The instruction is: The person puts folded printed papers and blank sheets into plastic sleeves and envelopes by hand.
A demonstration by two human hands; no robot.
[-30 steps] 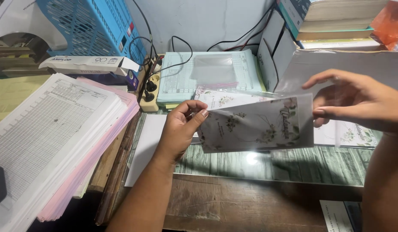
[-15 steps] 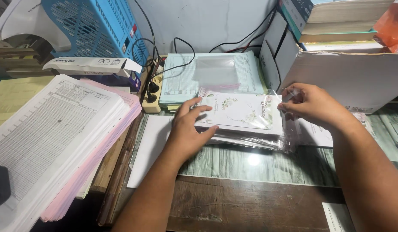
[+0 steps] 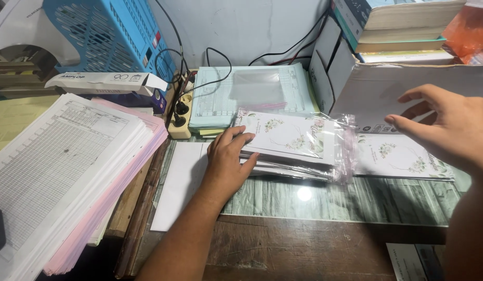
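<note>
The left hand point(image 3: 227, 161) lies flat at the centre of the frame, fingers pressed together and resting on the near-left corner of a stack of sleeved cards point(image 3: 293, 145), white floral cards in clear plastic sleeves; the palm seems to bear down so that the slippery sleeves stay squared on one another and do not fan out over the glass-topped desk point(image 3: 324, 200). The right hand point(image 3: 449, 127) hovers at the right edge of the frame with fingers spread and slightly curled, holding nothing, apart from the stack and above a second lot of bare floral cards point(image 3: 403, 158) lying just right of the sleeved stack (these carry no plastic, as far as can be seen). The two lots lie side by side, probably so that finished and unfinished cards stay apart within easy reach of each hand. Behind the stack, at upper centre, a pile of empty clear sleeves point(image 3: 259, 88) rests on a pale green ruled pad point(image 3: 215, 101), near a power strip point(image 3: 180, 117) with black cables. On the left of the frame a thick pile of white and pink forms point(image 3: 69, 161) slopes toward the viewer, with a blue plastic basket point(image 3: 106, 31) in the upper left; a grey cardboard box point(image 3: 387, 88) and books point(image 3: 403, 26) fill the upper right.
</note>
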